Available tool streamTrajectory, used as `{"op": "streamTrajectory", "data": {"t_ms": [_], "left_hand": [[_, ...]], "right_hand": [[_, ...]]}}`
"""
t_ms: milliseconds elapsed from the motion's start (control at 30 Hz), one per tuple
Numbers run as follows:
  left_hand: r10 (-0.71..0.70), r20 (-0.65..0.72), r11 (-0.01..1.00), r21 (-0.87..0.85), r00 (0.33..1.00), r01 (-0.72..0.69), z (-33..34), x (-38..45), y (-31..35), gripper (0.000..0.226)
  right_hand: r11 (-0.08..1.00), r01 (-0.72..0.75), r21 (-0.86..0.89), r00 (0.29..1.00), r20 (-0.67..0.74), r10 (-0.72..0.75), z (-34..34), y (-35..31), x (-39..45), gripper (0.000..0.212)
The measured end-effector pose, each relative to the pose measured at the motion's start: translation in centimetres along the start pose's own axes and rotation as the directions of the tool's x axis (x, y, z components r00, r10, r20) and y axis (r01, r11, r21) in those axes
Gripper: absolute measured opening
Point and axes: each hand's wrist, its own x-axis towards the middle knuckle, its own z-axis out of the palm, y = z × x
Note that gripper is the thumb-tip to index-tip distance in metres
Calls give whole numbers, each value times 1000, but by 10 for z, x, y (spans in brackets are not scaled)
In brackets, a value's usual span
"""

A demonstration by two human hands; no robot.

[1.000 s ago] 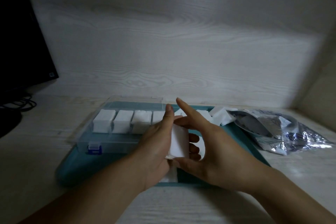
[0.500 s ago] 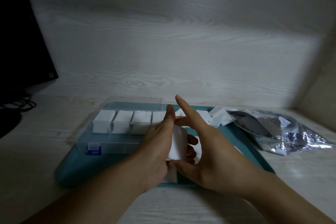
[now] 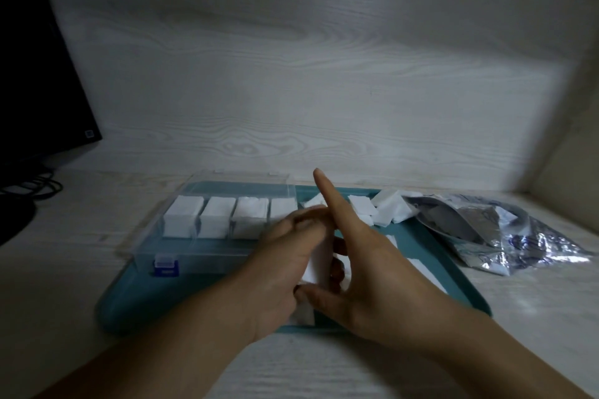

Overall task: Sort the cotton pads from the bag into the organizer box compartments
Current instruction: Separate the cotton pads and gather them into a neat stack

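A stack of pads [image 3: 316,264] was held upright between the left hand [image 3: 285,266] and right hand [image 3: 363,269], with the organizer box [image 3: 207,236] just beyond-left, nearer the left hand.

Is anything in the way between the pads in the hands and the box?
Nothing visible blocks it. The stack of pads, held between both hands, sits just right of the open organizer box, whose four visible compartments already hold pads.

Desk [image 3: 81,269] — tray [image 3: 129,311], bag [image 3: 518,236].
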Motion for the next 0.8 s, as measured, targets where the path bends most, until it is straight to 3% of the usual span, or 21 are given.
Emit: {"op": "streamTrajectory", "data": {"t_ms": [100,200,300,400,500,633,800], "left_hand": [[28,51,997,-69,998,-25,1,-1,4,22],[-10,-21,987,-161,1000,7,-5,5,4,21],[-66,-86,969,-243,994,43,-8,10,7,23],[-111,-114,966,-247,987,80,-8,12,9,38],[-103,-115,972,-222,988,76,-8,13,11,49],[-101,-117,976,-207,988,75,-10,13,10,51],[-99,-119,974,-214,988,72,-9,14,7,52]], "right_hand": [[957,-15,291,999,-28,24,-12,6,3,103],[854,-95,511,935,-247,252,-28,32,11,72],[919,-317,234,870,-315,380,-36,57,15,42],[884,-457,-101,890,-53,454,-28,64,13,42],[865,-371,-338,893,127,433,-16,63,11,41],[860,-421,-290,879,105,466,-14,58,14,26],[855,-467,-227,865,84,495,-11,58,13,54]]}}
